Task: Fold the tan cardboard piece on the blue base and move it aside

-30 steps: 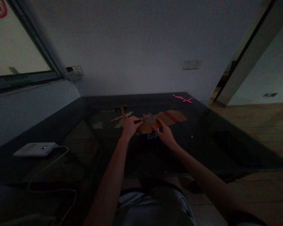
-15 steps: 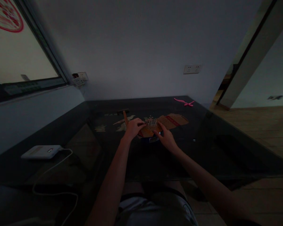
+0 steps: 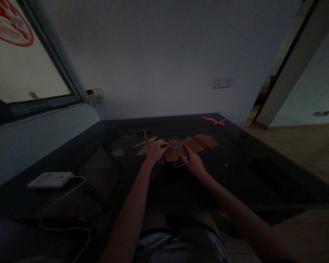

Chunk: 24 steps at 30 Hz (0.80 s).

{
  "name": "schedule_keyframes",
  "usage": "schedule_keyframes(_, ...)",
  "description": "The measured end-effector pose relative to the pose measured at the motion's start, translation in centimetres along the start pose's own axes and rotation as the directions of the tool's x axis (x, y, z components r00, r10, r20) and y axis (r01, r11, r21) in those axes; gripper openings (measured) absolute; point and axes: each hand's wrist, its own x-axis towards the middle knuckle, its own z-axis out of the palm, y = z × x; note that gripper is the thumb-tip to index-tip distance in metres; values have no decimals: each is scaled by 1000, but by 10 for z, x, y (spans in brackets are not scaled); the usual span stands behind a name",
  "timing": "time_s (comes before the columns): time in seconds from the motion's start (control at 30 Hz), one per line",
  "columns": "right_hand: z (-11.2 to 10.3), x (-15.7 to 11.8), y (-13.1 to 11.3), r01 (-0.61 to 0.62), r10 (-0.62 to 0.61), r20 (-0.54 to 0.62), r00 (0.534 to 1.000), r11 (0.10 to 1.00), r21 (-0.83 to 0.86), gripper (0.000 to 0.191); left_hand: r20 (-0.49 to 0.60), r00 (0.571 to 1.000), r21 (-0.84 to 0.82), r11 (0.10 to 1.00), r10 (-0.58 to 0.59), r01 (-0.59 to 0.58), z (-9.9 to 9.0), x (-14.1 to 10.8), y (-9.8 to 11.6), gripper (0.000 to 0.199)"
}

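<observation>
A long, ragged piece of brown cardboard (image 3: pixel 199 143) with a red band lies across the middle of the table. Several thin dark pieces (image 3: pixel 176 144), looking like nails, form a row on it between my hands. My left hand (image 3: pixel 155 150) is closed at the left end of the cardboard, fingertips beside the row. From the right, my right hand (image 3: pixel 194 162) grips the near edge with thumb and index finger. Beneath the cardboard, a dark blue object (image 3: pixel 178 164) shows only in part. Beyond my left hand, a wooden handle (image 3: pixel 146 138) leans toward a dark bar, possibly a hammer.
A white power bank (image 3: pixel 51 180) with a white cable (image 3: pixel 63 196) lies on the left of the dark glossy table (image 3: pixel 126 197). A pink ribbon-like strip (image 3: pixel 216 121) is at the far right corner. A dark flat object (image 3: pixel 276 179) lies on the right. Behind stands a wall with sockets.
The view has shifted slightly. Both hands stay in almost the same place on the cardboard, and the row of thin pieces looks unchanged.
</observation>
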Motion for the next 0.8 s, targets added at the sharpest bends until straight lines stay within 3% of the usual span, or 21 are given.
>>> schedule_keyframes(0.23,-1,1,0,-7,7,15,1000,999,-38,66,-134,969,-289,944,-206,161,3,5,2,16)
schedule_keyframes(0.4,-2,0,2,-15,17,33,999,998,-68,68,-226,904,-378,888,-363,262,-22,-6,-12,29)
schedule_keyframes(0.5,-3,-1,1,-17,18,26,999,998,-63,68,-242,890,-229,914,-386,334,-56,-27,-45,26)
schedule_keyframes(0.57,-3,-1,1,0,1,9,1000,999,-46,66,-229,881,-44,909,-413,415,-83,-46,-78,19)
schedule_keyframes(0.7,-3,-1,2,6,-6,3,1000,1000,-22,64,-97,799,323,741,-593,589,-127,-84,-140,15)
schedule_keyframes(0.8,-2,-1,3,-11,11,8,1000,1000,-26,64,0,715,451,638,-699,624,-138,-103,-161,17)
